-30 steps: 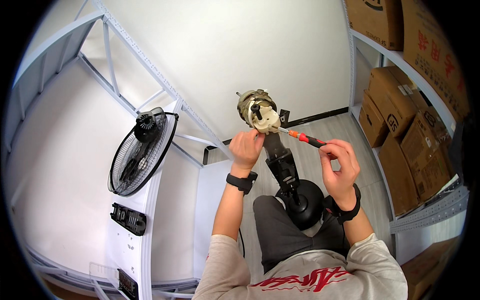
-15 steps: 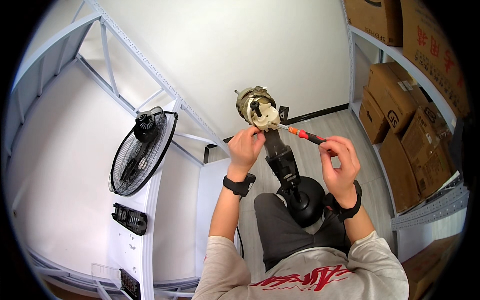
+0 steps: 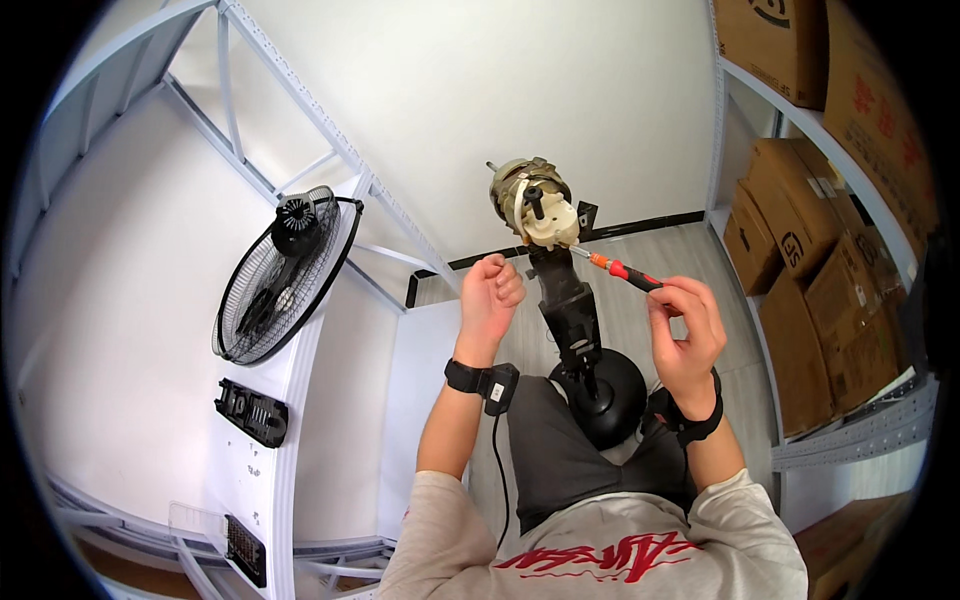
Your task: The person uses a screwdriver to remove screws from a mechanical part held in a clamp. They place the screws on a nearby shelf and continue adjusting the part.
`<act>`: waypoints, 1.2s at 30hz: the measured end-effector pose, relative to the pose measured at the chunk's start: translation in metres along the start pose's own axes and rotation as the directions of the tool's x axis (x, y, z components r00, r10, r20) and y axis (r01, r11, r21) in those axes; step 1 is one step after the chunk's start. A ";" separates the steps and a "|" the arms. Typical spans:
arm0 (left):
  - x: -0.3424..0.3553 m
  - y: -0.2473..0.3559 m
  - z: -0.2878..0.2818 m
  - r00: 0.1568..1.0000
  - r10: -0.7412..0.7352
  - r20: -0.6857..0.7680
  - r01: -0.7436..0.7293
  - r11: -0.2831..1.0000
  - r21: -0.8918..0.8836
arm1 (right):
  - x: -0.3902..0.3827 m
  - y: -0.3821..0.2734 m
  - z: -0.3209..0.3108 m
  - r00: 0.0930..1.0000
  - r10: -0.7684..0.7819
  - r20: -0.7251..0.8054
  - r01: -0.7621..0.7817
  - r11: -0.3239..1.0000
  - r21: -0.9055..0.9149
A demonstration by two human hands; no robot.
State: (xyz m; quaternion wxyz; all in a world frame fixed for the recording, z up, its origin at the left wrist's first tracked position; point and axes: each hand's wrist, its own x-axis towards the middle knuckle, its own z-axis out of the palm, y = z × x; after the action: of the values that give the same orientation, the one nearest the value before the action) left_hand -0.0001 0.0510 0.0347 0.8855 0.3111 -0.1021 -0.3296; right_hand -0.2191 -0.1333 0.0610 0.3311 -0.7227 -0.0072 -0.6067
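Note:
A fan motor [image 3: 532, 188] with a cream-coloured gearbox housing [image 3: 552, 226] tops a black stand [image 3: 572, 315], whose round base [image 3: 598, 400] sits between my legs. My right hand [image 3: 690, 325] pinches the end of a red and black screwdriver [image 3: 636, 277]. The screwdriver's shaft slants up left, and its tip meets the housing's lower right edge. My left hand [image 3: 490, 300] is closed, fingers curled inward, left of the stand and apart from the motor. Whatever its fingers may hold is hidden.
On the white shelf [image 3: 283, 480] at left lie a fan grille [image 3: 240, 310] with black parts in it, a black plastic cover [image 3: 252, 412], several small screws [image 3: 254, 470] and a black screw case [image 3: 246, 550]. Cardboard boxes [image 3: 800, 330] fill the rack at right.
My left hand has drawn back from the housing toward me, its fingers curling in. The right hand keeps the screwdriver at the housing. The whole view has shifted slightly.

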 end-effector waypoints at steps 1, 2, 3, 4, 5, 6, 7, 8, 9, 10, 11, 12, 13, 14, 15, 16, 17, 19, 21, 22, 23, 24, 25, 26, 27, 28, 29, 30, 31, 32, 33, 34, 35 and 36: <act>-0.001 -0.001 0.004 0.998 -0.046 -0.036 0.046 0.999 0.003 | 0.000 -0.001 0.000 1.000 0.001 0.001 -0.001 1.000 0.002; -0.003 -0.002 0.005 0.998 -0.018 -0.057 0.022 0.998 0.056 | 0.000 -0.002 0.000 1.000 0.003 0.003 -0.003 1.000 0.004; -0.006 -0.003 0.009 0.997 0.011 -0.077 -0.002 0.994 0.112 | 0.000 -0.003 0.000 1.000 0.003 0.005 -0.003 1.000 0.005; -0.009 -0.003 0.013 0.995 0.040 -0.095 -0.024 0.986 0.168 | 0.000 -0.004 0.000 1.000 0.003 0.007 -0.003 1.000 0.006; -0.013 -0.004 0.018 0.987 0.128 -0.094 -0.096 0.952 0.290 | 0.000 -0.005 -0.001 1.000 0.003 0.008 -0.003 1.000 0.007; -0.019 -0.005 0.029 0.974 0.212 -0.083 -0.161 0.899 0.407 | 0.000 -0.005 -0.001 1.000 0.006 0.011 -0.006 1.000 0.002; -0.022 -0.007 0.035 0.955 0.291 -0.061 -0.219 0.827 0.518 | -0.001 -0.005 -0.001 1.000 0.009 0.013 -0.009 1.000 -0.002; -0.022 -0.010 0.036 0.905 0.425 0.032 -0.319 0.624 0.713 | -0.001 -0.005 -0.002 1.000 0.012 0.015 -0.012 1.000 -0.007; -0.021 -0.011 0.038 0.837 0.524 0.157 -0.387 0.364 0.847 | 0.000 -0.006 -0.002 1.000 0.010 0.018 -0.010 1.000 -0.007; -0.019 -0.011 0.040 0.760 0.576 0.301 -0.414 0.071 0.908 | 0.000 -0.005 -0.002 1.000 0.008 0.021 -0.008 1.000 -0.007; -0.018 -0.009 0.043 0.671 0.597 0.440 -0.452 -0.141 0.881 | 0.000 -0.006 -0.002 1.000 0.005 0.025 -0.005 1.000 -0.008; -0.015 -0.004 0.048 0.576 0.580 0.576 -0.464 -0.349 0.814 | 0.001 -0.006 -0.002 1.000 0.001 0.025 -0.001 1.000 -0.007; -0.014 0.000 0.053 0.479 0.527 0.702 -0.447 -0.541 0.712 | 0.002 -0.007 -0.001 1.000 -0.002 0.026 0.003 1.000 -0.007; -0.013 0.004 0.058 0.492 0.497 0.715 -0.425 -0.580 0.695 | 0.002 -0.008 -0.001 1.000 -0.006 0.027 0.006 1.000 -0.007; -0.013 0.008 0.063 0.506 0.464 0.727 -0.404 -0.618 0.675 | 0.003 -0.008 -0.001 0.999 -0.011 0.031 0.011 1.000 -0.004; -0.013 0.012 0.066 0.521 0.430 0.738 -0.383 -0.655 0.652 | 0.003 -0.008 -0.001 0.999 -0.015 0.036 0.015 1.000 -0.001; -0.012 0.015 0.068 0.526 0.401 0.750 -0.377 -0.681 0.628 | 0.004 -0.008 -0.001 0.999 -0.020 0.040 0.020 1.000 0.002; -0.009 0.021 0.071 0.535 0.340 0.773 -0.366 -0.732 0.575 | 0.004 -0.007 0.000 0.999 -0.009 0.035 0.008 1.000 0.006; -0.005 0.024 0.069 0.525 0.284 0.802 -0.434 -0.721 0.540 | 0.004 -0.006 0.001 1.000 0.002 0.028 -0.002 1.000 -0.001; -0.004 0.026 0.067 0.519 0.256 0.816 -0.467 -0.714 0.521 | 0.004 -0.006 0.001 1.000 0.007 0.023 -0.007 1.000 -0.010; -0.004 0.027 0.066 0.529 0.249 0.811 -0.473 -0.707 0.526 | 0.004 -0.006 0.002 1.000 0.012 0.018 -0.011 1.000 -0.019; -0.003 0.028 0.066 0.540 0.242 0.806 -0.481 -0.697 0.531 | 0.004 -0.005 0.002 1.000 0.016 0.016 -0.016 1.000 -0.021; -0.003 0.029 0.065 0.550 0.234 0.801 -0.489 -0.688 0.536 | 0.004 -0.004 0.001 1.000 0.021 0.013 -0.020 1.000 -0.022; -0.004 0.029 0.064 0.570 0.256 0.781 -0.487 -0.661 0.571 | 0.005 -0.004 0.001 1.000 0.025 0.011 -0.025 0.999 -0.024; -0.006 0.029 0.062 0.589 0.276 0.760 -0.482 -0.635 0.604 | 0.005 -0.004 0.001 0.999 0.037 0.005 -0.037 0.999 -0.019; -0.007 0.030 0.060 0.607 0.296 0.737 -0.476 -0.607 0.636 | 0.005 -0.005 0.002 0.999 0.048 -0.001 -0.048 0.999 -0.014; -0.006 0.030 0.058 0.586 0.312 0.748 -0.477 -0.613 0.630 | 0.005 -0.005 0.002 0.998 0.060 -0.007 -0.060 0.998 -0.008; -0.005 0.031 0.056 0.564 0.330 0.757 -0.477 -0.618 0.625 | 0.005 -0.005 0.002 0.998 0.061 -0.011 -0.062 0.998 -0.013; -0.005 0.031 0.054 0.541 0.347 0.766 -0.477 -0.624 0.619 | 0.005 -0.004 0.001 0.998 0.063 -0.014 -0.063 0.998 -0.017; -0.005 0.033 0.054 0.543 0.356 0.760 -0.468 -0.623 0.627 | 0.004 -0.004 0.001 0.998 0.065 -0.016 -0.065 0.998 -0.020; -0.005 0.035 0.055 0.545 0.367 0.753 -0.459 -0.621 0.635 | 0.004 -0.003 0.000 0.998 0.059 -0.011 -0.059 0.998 -0.022; -0.005 0.036 0.055 0.548 0.379 0.746 -0.447 -0.620 0.644 | 0.004 -0.002 0.000 0.999 0.053 -0.004 -0.053 0.998 -0.022; -0.007 0.036 0.055 0.557 0.377 0.740 -0.450 -0.612 0.650 | 0.003 -0.001 0.000 0.999 0.046 0.003 -0.046 0.999 -0.019; -0.010 0.035 0.053 0.567 0.380 0.731 -0.446 -0.605 0.660 | 0.002 -0.003 0.001 0.999 0.030 0.031 -0.029 0.999 -0.014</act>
State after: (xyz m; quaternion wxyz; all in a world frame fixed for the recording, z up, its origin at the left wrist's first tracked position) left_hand -0.0099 0.0531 0.0983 0.3059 0.7616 -0.4613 0.3370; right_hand -0.2189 -0.1318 0.0643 0.3348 -0.7344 0.0024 -0.5904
